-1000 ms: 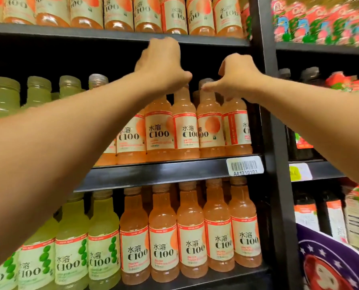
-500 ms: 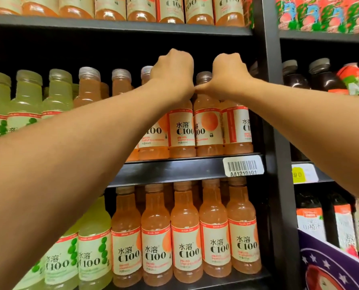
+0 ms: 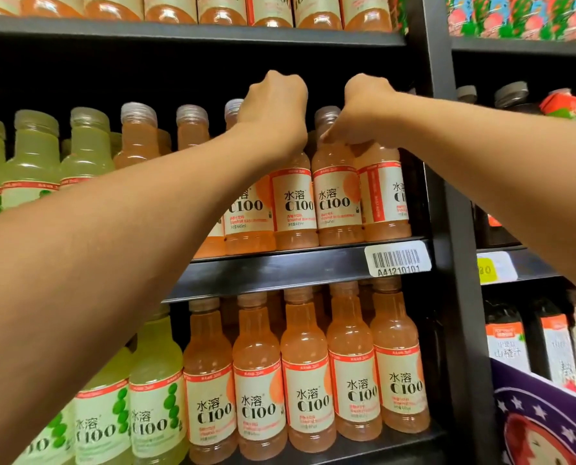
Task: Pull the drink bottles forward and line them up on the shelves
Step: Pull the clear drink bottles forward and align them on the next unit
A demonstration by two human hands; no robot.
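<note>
While both arms reach up, left hand (image 3: 275,107) and right hand (image 3: 363,110) clenched over orange bottle (image 3: 337,196) tops.

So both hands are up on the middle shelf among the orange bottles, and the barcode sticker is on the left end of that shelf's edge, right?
Not quite. The head view shows the barcode sticker at the right end of that shelf edge, beside the upright. The rest holds: the left hand and right hand are both up among the orange bottles on the middle shelf.
</note>
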